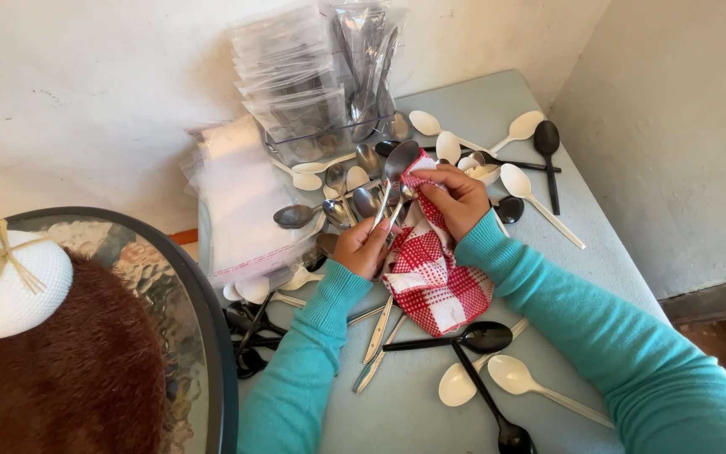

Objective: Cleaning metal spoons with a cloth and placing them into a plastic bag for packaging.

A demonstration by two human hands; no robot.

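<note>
At the far left a round glass table (199,294) carried a brown furry mat (69,370) and a small white ball tied with straw (10,282). Beside it, on the pale blue table (607,252), a stack of flat clear bags (241,210) lay below a row of filled bags (313,92) leaning on the wall.

The left hand (363,245) was closed around the handle of a metal spoon (398,164), bowl pointing up and away. The right hand (455,197) pinched a red-and-white checked cloth (434,273) against the spoon just below its bowl, fingers curled tight; the rest of the cloth hung down over the table. Whether the thumb pressed the spoon itself could not quite be made out.

Loose metal spoons (346,197) lay near the hands, with white plastic spoons (539,202) and black plastic spoons (481,338) scattered to the right and in front.

The hanging cloth probably risked dragging the loose cutlery below it, and the crowded pile could be knocked toward the table edge by a sleeve.
</note>
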